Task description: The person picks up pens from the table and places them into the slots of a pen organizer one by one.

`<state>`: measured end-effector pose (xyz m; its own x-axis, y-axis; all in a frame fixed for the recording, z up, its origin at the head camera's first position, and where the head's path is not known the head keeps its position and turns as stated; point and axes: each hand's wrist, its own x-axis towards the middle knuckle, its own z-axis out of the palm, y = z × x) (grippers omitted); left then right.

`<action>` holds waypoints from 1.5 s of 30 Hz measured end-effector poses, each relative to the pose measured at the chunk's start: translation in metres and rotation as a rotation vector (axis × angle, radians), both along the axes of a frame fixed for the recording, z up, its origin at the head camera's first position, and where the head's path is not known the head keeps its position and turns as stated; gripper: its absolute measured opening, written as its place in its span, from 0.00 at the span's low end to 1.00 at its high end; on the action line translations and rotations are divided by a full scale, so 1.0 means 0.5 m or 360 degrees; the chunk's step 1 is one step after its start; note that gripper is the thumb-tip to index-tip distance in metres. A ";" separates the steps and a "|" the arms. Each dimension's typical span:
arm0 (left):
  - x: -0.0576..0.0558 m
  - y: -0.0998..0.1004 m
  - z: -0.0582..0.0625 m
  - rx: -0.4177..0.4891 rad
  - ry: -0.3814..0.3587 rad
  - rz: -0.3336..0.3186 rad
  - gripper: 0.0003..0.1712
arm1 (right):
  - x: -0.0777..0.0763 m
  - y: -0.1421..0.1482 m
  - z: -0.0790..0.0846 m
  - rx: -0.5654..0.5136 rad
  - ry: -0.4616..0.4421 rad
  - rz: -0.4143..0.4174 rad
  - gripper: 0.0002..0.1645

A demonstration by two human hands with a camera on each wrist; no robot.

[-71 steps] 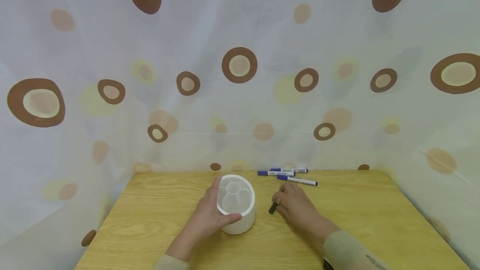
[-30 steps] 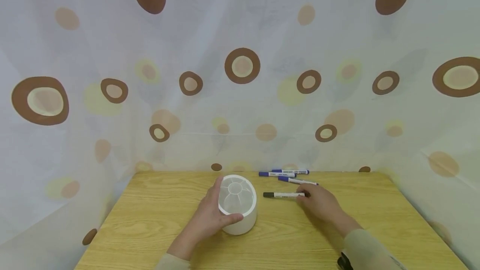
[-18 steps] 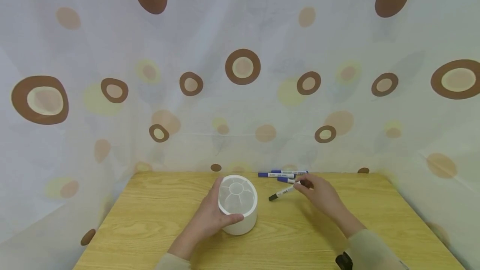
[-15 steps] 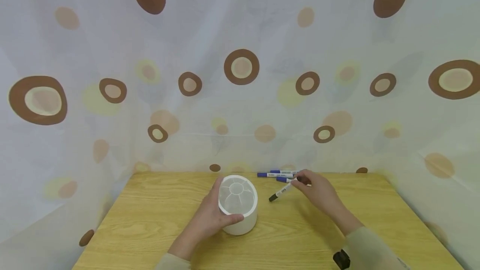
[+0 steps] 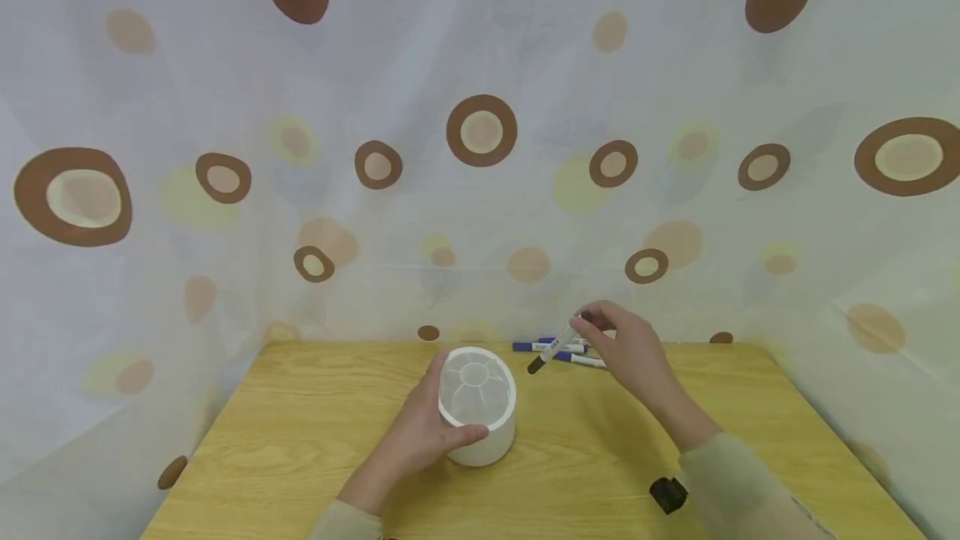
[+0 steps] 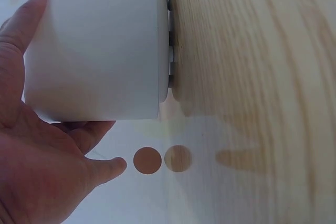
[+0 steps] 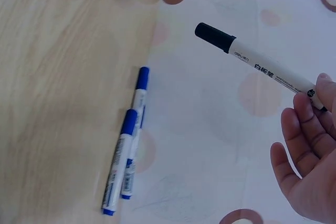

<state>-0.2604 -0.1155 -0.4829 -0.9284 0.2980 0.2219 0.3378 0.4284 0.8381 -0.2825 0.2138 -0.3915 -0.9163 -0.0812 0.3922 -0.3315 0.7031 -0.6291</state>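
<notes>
A white round pen holder (image 5: 487,440) with a compartmented top stands on the wooden table, slightly left of the right hand's work. My left hand (image 5: 420,423) grips its left side, thumb along the near rim and fingers round the far side. In the left wrist view the holder's smooth wall (image 6: 100,51) fills much of the picture. My right hand (image 5: 626,348) pinches a black-capped whiteboard marker (image 5: 557,346) by its rear end, above the table. The marker slants, its black cap (image 7: 214,36) pointing down toward the holder.
Several blue-capped markers (image 5: 577,358) lie at the back of the wooden table (image 5: 315,440), behind the held marker. A patterned curtain (image 5: 480,215) rises right behind the table and along both sides. A black object (image 5: 667,494) shows by the right sleeve.
My right hand took the black-capped marker by its rear end off the table, lifted it, and tilted it cap-down. My left hand and the pen holder stay in place.
</notes>
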 end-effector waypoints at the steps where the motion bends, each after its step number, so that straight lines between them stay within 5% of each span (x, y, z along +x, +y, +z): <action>1: 0.000 -0.001 0.001 0.0002 -0.0004 0.0005 0.72 | 0.000 -0.005 0.007 -0.0014 0.0005 0.0001 0.17; 24: -0.001 -0.001 -0.008 -0.0017 0.0038 0.0001 0.69 | -0.006 -0.106 0.065 -0.0214 0.0044 0.0075 0.16; 45: 0.000 -0.002 -0.004 -0.0027 0.0016 -0.0041 0.68 | -0.017 -0.156 0.041 -0.0149 -0.0028 0.0151 0.12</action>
